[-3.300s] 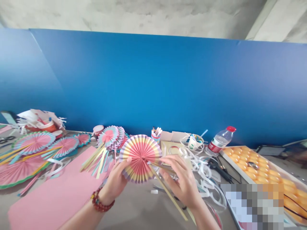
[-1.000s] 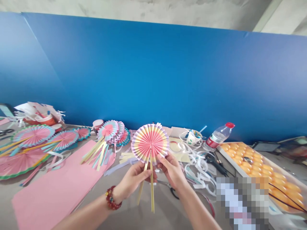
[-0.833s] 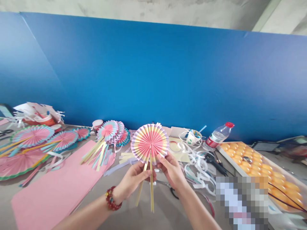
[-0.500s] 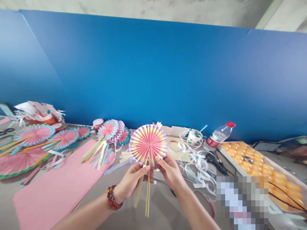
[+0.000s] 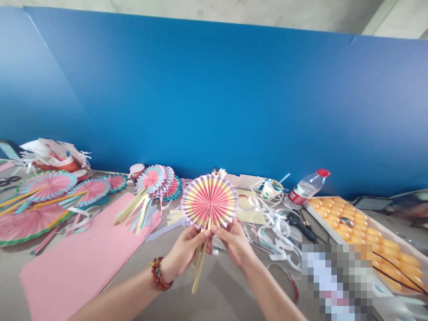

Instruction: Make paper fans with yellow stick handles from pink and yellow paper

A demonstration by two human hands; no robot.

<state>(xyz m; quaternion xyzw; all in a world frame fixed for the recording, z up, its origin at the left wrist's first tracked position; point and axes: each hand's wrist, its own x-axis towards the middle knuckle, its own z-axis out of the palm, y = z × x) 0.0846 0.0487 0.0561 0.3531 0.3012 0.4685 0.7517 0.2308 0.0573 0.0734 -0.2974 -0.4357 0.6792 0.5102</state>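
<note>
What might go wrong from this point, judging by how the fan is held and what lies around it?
The left hand and right hand both grip low on the pleated fan, so a tight pinch could crease its lower folds. The yellow strips hang free below and might catch. The curled white strips lie close to the right forearm and could get snagged.

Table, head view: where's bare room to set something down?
Bare tabletop between left forearm and right forearm. Smaller patch between pink paper, lilac strip and left hand.

Crowded: pleated fans far left; white ribbon curls and bottle right.
</note>
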